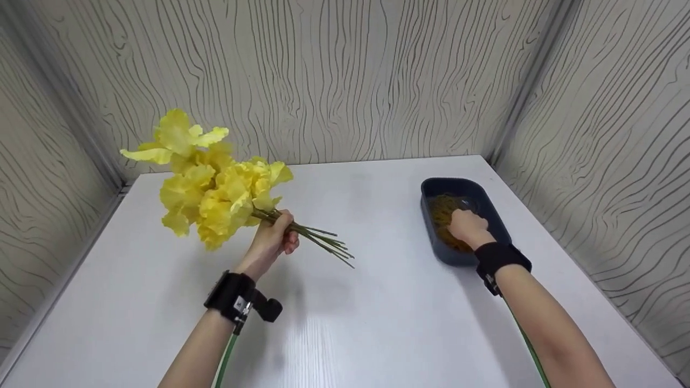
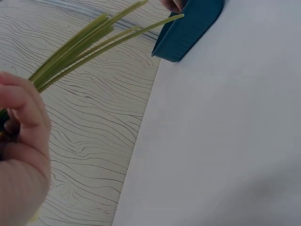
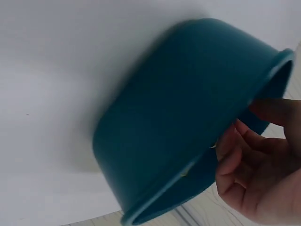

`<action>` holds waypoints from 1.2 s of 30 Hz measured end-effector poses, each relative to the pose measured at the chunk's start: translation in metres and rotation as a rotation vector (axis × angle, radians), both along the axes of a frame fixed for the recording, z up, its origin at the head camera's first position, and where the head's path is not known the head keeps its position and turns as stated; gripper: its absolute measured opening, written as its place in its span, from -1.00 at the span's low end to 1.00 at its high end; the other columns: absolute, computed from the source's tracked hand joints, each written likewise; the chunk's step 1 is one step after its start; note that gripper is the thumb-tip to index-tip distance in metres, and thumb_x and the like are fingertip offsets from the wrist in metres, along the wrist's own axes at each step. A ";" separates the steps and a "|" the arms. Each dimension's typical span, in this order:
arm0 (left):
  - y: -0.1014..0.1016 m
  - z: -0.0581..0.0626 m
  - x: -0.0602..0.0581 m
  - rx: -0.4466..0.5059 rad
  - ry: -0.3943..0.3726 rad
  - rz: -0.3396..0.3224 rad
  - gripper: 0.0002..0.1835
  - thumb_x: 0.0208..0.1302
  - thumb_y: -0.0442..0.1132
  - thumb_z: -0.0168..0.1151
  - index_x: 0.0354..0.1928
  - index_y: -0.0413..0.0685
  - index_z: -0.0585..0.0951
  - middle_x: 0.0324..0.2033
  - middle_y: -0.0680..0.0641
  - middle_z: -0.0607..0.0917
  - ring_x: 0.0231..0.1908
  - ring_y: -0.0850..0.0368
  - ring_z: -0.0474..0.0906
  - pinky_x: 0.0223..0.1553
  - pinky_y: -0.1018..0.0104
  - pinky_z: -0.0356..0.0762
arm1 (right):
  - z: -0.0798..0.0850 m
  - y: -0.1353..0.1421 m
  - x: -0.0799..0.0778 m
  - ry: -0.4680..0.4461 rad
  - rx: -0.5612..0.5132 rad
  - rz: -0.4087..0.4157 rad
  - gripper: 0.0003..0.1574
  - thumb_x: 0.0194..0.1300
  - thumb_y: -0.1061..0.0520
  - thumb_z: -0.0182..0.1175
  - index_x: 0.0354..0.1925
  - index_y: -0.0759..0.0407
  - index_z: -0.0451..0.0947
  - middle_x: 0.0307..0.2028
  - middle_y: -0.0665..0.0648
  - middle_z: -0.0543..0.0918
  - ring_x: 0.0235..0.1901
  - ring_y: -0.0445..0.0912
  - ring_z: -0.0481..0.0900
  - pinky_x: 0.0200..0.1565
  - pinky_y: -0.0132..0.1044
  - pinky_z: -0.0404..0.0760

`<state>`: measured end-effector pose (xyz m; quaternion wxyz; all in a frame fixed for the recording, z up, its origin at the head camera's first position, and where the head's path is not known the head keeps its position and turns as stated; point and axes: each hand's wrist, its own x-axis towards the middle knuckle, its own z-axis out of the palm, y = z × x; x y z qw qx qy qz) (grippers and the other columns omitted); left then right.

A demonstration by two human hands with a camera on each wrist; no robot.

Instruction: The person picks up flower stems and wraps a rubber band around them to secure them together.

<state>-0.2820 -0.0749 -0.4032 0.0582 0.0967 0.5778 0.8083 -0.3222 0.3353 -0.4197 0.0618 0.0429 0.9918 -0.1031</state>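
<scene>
My left hand (image 1: 276,234) grips a bunch of yellow artificial flowers (image 1: 215,188) by their thin green stems (image 1: 323,242), holding it above the table. The blooms point to the far left, while the stem ends stick out to the right. In the left wrist view the curled fingers (image 2: 23,101) wrap the stems. My right hand (image 1: 468,225) reaches into a dark blue-green plastic tub (image 3: 174,108), over a heap of thin brown strands (image 1: 443,211) that look like rubber bands. Its fingers bend inside the rim; whether they pinch a strand is hidden.
The tub stands upright at the right of the white table (image 1: 366,323). Wood-patterned panels (image 1: 345,81) close off the back and both sides. A black camera band (image 1: 234,296) with a green cable sits on each wrist.
</scene>
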 end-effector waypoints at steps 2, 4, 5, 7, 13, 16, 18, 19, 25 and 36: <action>-0.001 0.000 0.001 0.008 -0.001 0.004 -0.73 0.25 -0.44 -0.18 -0.62 -0.17 0.29 -0.83 -0.06 0.39 -0.83 0.20 0.30 -0.82 0.48 0.22 | -0.004 0.004 -0.001 -0.004 0.004 -0.005 -0.77 0.25 0.23 0.00 -0.31 0.44 0.47 -0.42 0.37 0.52 -0.42 0.22 0.51 -0.34 0.13 0.44; -0.003 0.000 0.003 0.008 -0.006 0.012 -0.74 0.25 -0.43 -0.17 -0.62 -0.16 0.29 -0.83 -0.06 0.39 -0.83 0.20 0.30 -0.81 0.48 0.22 | -0.009 0.006 -0.002 -0.007 0.000 -0.004 -0.80 0.25 0.27 -0.02 -0.32 0.43 0.47 -0.45 0.35 0.52 -0.45 0.20 0.51 -0.37 0.11 0.45; -0.003 0.000 0.003 0.008 -0.007 0.017 -0.73 0.25 -0.43 -0.17 -0.62 -0.16 0.29 -0.83 -0.06 0.39 -0.82 0.20 0.30 -0.81 0.48 0.21 | -0.010 0.006 -0.002 -0.005 -0.004 -0.007 -0.81 0.25 0.29 -0.03 -0.34 0.43 0.47 -0.46 0.35 0.52 -0.46 0.20 0.51 -0.38 0.10 0.45; -0.004 0.000 0.004 0.001 -0.009 0.027 -0.73 0.25 -0.43 -0.17 -0.62 -0.16 0.30 -0.82 -0.06 0.39 -0.82 0.20 0.30 -0.80 0.48 0.22 | -0.014 0.007 -0.002 0.006 -0.012 -0.008 -0.81 0.25 0.32 -0.05 -0.36 0.43 0.47 -0.46 0.36 0.52 -0.47 0.20 0.51 -0.41 0.07 0.46; -0.003 0.001 0.006 -0.010 -0.008 0.040 -0.74 0.24 -0.42 -0.15 -0.62 -0.16 0.31 -0.83 -0.05 0.40 -0.82 0.20 0.31 -0.81 0.48 0.23 | -0.022 0.009 -0.002 0.065 -0.031 -0.025 -0.78 0.24 0.34 -0.08 -0.45 0.42 0.48 -0.48 0.39 0.53 -0.46 0.23 0.52 -0.43 0.09 0.48; -0.003 0.000 0.006 -0.010 0.002 0.037 -0.74 0.25 -0.41 -0.16 -0.62 -0.16 0.31 -0.83 -0.05 0.39 -0.82 0.21 0.31 -0.81 0.48 0.23 | -0.025 0.010 -0.002 0.051 -0.050 -0.035 -0.73 0.25 0.19 0.04 -0.49 0.38 0.47 -0.51 0.35 0.52 -0.49 0.18 0.51 -0.44 0.05 0.46; -0.003 -0.001 0.007 -0.011 0.004 0.034 -0.74 0.25 -0.40 -0.15 -0.62 -0.15 0.31 -0.83 -0.04 0.39 -0.82 0.21 0.30 -0.81 0.48 0.23 | -0.028 0.011 -0.002 0.039 -0.054 -0.029 -0.72 0.22 0.14 0.10 -0.48 0.36 0.47 -0.51 0.32 0.52 -0.50 0.14 0.48 -0.44 0.03 0.45; -0.003 -0.001 0.007 -0.011 0.003 0.034 -0.74 0.24 -0.40 -0.15 -0.63 -0.15 0.31 -0.83 -0.04 0.39 -0.82 0.21 0.30 -0.81 0.48 0.23 | -0.028 0.011 -0.003 0.034 -0.058 -0.024 -0.72 0.21 0.13 0.12 -0.47 0.36 0.46 -0.50 0.32 0.52 -0.50 0.13 0.48 -0.44 0.02 0.44; -0.001 -0.001 0.008 -0.013 0.015 0.039 -0.74 0.24 -0.39 -0.14 -0.63 -0.14 0.31 -0.82 -0.04 0.40 -0.81 0.21 0.29 -0.79 0.48 0.22 | -0.025 0.014 -0.002 0.113 -0.014 0.012 -0.83 0.21 0.30 0.04 -0.46 0.40 0.48 -0.50 0.35 0.53 -0.47 0.19 0.52 -0.44 0.08 0.46; 0.007 0.001 0.003 -0.015 0.016 0.045 -0.73 0.25 -0.38 -0.15 -0.63 -0.13 0.31 -0.82 -0.03 0.40 -0.81 0.22 0.30 -0.78 0.48 0.23 | -0.038 0.063 -0.035 0.271 0.003 0.014 -0.74 0.23 0.07 0.14 -0.37 0.26 0.62 -0.52 0.25 0.57 -0.63 0.09 0.47 -0.60 -0.05 0.42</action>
